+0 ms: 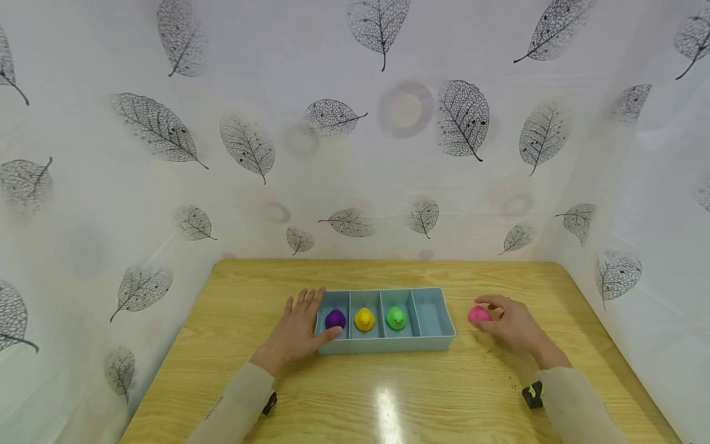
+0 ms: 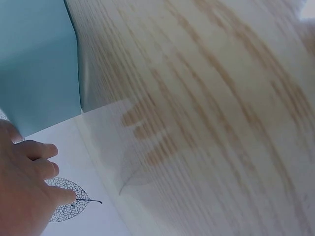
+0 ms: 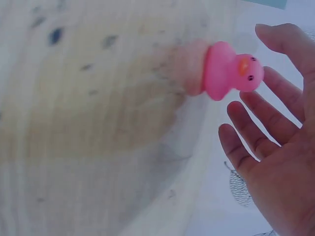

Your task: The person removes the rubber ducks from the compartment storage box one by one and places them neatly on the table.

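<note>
Head view: a blue-grey tray (image 1: 388, 345) is sitting mid-desk (image 1: 333, 401), its dividers running near to far. From the left, a purple toy (image 1: 335, 318), a yellow duck (image 1: 364, 320) and a green duck (image 1: 396, 318) are each occupying a compartment. The pink duck (image 1: 479, 314) is standing on the desk, right of the tray and apart from it. The left hand (image 1: 296, 330) is resting over the tray's left end, fingers extended along the far-left corner, thumb lying by the near rim; it is bracing rather than clenching. The right hand (image 1: 513, 324) is framing the pink duck from the right, thumb on the near side, forefinger on the far.

Left wrist view: straight fingers are showing beside the tray's wall; the thumb is staying out of frame.

Right wrist view: the pink duck is standing upright, the right hand's fingers spreading loosely around its head, thumb well apart. Nothing is being grasped there; whether a fingertip is touching, cannot tell.

Judgement: the step in hand is seemingly picking up the pink duck. Pinching its wider body low, thumb against forefinger, would be steadier than catching the rounded head.
</note>
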Motion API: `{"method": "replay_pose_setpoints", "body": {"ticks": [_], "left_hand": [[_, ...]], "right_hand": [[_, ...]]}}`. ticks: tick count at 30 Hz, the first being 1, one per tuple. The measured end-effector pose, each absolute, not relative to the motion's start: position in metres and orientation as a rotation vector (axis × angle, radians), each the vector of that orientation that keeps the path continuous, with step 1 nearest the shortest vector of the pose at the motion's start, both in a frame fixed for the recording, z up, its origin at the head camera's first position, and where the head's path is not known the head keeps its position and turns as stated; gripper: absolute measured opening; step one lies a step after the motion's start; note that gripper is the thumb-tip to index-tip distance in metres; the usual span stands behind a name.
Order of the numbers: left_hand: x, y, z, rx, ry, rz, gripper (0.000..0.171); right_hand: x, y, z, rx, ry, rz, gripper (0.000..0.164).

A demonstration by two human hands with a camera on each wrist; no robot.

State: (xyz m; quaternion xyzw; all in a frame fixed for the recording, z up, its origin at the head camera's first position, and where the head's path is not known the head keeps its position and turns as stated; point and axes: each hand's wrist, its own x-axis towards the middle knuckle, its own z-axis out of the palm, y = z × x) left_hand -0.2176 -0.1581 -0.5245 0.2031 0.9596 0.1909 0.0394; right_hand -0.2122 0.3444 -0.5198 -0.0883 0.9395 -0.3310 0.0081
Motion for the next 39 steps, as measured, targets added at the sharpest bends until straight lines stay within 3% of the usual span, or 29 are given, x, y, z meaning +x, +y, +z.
{"method": "replay_pose_setpoints", "body": {"ticks": [20, 39], "left_hand": [[-0.217, -0.159, -0.525, 0.632, 2.944, 0.591, 0.107], [-0.216, -0.157, -0.523, 0.610, 2.933, 0.607, 0.106]], "right_hand": [[-0.213, 0.296, -0.473, -0.529, 2.923, -1.262, 0.047], [-0.219, 0.246, -0.472, -0.796, 2.786, -1.284, 0.057]]}}
